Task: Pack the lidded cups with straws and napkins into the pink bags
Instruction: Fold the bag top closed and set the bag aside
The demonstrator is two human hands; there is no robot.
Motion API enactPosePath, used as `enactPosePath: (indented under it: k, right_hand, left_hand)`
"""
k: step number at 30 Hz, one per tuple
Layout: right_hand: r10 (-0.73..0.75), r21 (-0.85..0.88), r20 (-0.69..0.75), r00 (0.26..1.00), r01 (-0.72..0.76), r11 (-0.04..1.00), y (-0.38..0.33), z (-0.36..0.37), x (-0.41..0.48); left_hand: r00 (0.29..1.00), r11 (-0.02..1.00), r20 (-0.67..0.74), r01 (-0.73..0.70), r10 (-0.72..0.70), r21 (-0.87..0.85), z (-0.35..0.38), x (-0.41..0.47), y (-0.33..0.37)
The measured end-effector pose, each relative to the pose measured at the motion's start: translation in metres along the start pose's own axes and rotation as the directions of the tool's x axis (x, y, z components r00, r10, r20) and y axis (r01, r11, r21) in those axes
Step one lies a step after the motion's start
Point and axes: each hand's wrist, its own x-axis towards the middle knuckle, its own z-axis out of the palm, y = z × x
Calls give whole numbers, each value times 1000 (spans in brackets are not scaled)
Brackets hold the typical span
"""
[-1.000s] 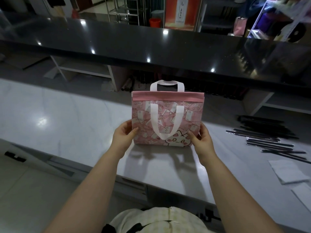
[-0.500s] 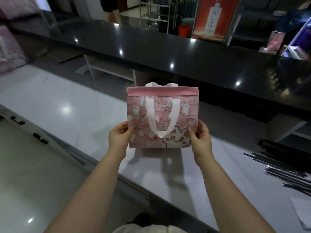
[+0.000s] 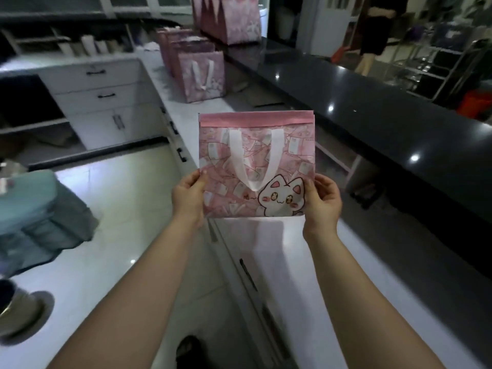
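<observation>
Head view

1. The pink bag (image 3: 292,145) is held upright over the front edge of the white counter (image 3: 346,275), printed face toward the camera. Its top band is level. The white handle (image 3: 255,161) hangs flat against the front panel, and a cartoon cat print (image 3: 282,198) occupies the lower right corner. Whether the bag's bottom edge touches the counter cannot be determined.
2. The left hand (image 3: 187,198) grips the bag's lower left edge, thumb on the front and fingers curled behind.
3. The right hand (image 3: 323,202) grips the lower right edge in the same manner, thumb on the front beside the cat print.
4. Toward the far end of the counter stands a row of further pink bags (image 3: 201,75), upright and close together.
5. Alongside the counter, on its far side, runs a raised black ledge (image 3: 372,107). Large pink bags (image 3: 234,20) stand at the ledge's far end.
6. White drawers (image 3: 101,94) are on the opposite side of the counter, across the floor.
</observation>
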Motion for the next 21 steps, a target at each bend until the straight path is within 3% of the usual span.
enactPosePath:
  k: [4, 11, 16, 21]
  right_hand:
    - [8, 12, 148, 989, -10, 1000, 14, 99, 4]
    - [21, 69, 275, 961, -42, 997, 49, 299, 3]
    - [28, 110, 341, 940, -69, 991, 53, 439, 23]
    - [-2, 162, 304, 953, -49, 986, 52, 544, 67]
  left_hand:
    - [985, 995, -153, -90, 84, -32, -52, 47, 54]
    - [949, 976, -276, -191, 156, -105, -158, 162, 145]
    - [944, 964, -282, -220, 172, -149, -204, 267, 220]
    - [962, 967, -237, -180, 135, -182, -209, 378, 275]
